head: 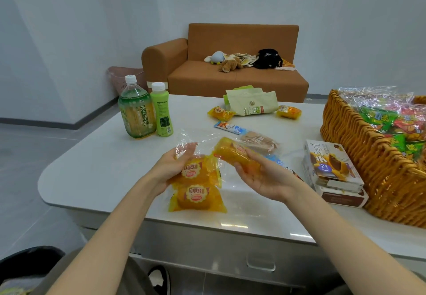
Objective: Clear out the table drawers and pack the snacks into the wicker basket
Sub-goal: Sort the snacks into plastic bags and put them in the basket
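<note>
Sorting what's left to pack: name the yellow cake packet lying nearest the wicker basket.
The yellow cake packet right of the beige pouch; the other loose packet lies left of the pouch, the held ones farther off.

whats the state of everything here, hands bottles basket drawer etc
left hand, gripping clear bag with two cakes inside
right hand, holding yellow cake packet
wicker basket, upright, partly filled with snacks
tea bottle, upright, capped
green drink bottle, upright, capped
drawer, shut
pie boxes, stacked two high
</note>
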